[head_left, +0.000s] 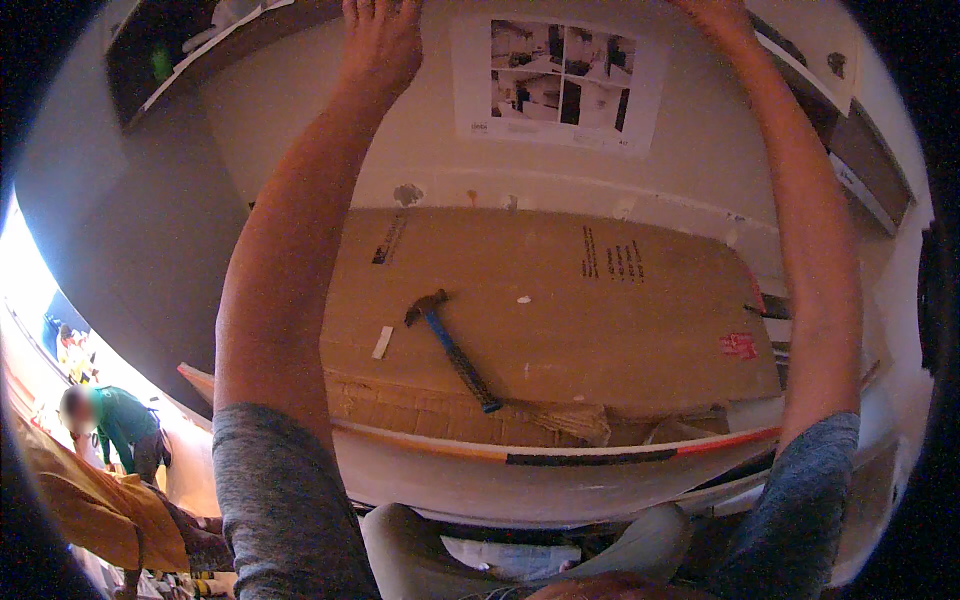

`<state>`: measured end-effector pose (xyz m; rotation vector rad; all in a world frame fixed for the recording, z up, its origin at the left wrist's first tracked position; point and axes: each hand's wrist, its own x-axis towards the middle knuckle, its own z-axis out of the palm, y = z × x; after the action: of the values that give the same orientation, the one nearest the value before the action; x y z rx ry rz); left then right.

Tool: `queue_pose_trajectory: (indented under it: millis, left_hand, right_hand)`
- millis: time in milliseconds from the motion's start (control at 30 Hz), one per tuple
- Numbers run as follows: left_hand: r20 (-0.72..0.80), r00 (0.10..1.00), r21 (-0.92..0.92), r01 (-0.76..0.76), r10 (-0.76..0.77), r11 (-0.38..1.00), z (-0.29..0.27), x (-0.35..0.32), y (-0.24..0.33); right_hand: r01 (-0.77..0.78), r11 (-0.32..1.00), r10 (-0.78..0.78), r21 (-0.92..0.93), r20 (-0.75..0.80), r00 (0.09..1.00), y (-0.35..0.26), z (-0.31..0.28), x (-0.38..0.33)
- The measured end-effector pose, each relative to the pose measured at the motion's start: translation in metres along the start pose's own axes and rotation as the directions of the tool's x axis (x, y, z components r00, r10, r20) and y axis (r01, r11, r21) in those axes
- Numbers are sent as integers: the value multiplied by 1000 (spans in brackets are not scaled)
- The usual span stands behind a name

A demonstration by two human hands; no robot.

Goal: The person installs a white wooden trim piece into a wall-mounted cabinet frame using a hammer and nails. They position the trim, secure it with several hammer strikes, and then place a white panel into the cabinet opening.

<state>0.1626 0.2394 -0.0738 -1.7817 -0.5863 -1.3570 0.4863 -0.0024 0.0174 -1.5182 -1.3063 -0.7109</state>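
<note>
Both my arms reach up toward the wall above a counter. My left hand (380, 40) is at the top edge of the picture, fingers partly cut off, pressed near the white wall left of a paper sheet with photos (560, 80). My right hand (715, 15) is mostly out of view at the top, right of that sheet. Whether either hand holds anything is hidden. Below, a claw hammer with a blue and black handle (452, 350) lies untouched on a flat sheet of brown cardboard (600, 320).
The cardboard covers a counter with a white front edge (560, 470). Dark shelves or cabinets hang at upper left (170, 60) and upper right (850, 130). Another person in a green top (120, 425) bends down at far left. A small red item (738, 345) lies on the cardboard.
</note>
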Motion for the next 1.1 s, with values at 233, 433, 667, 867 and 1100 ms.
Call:
queue_pose_trajectory:
  millis: [233, 433, 667, 867, 1100]
  left_hand:
    - [-2, 944, -93, -328, 329, 940, -8, 44, 87]
    - [164, 961, -55, -215, 222, 975, -9, 70, 107]
    - [-70, 966, -112, -256, 249, 960, 23, 57, 81]
    - [-46, 976, -16, -215, 214, 976, 26, 52, 68]
    - [-91, 990, 64, -104, 110, 992, 30, 37, 3]
  right_hand:
    - [73, 997, -73, -38, 5, 997, 16, 6, 15]
    - [101, 989, -104, -108, -22, 994, 5, -4, 15]
    - [88, 989, -86, -119, 22, 996, 5, -7, 15]
    - [91, 989, -92, -118, 5, 996, 2, -5, 11]
    - [88, 994, -89, -61, -13, 996, 4, -4, 7]
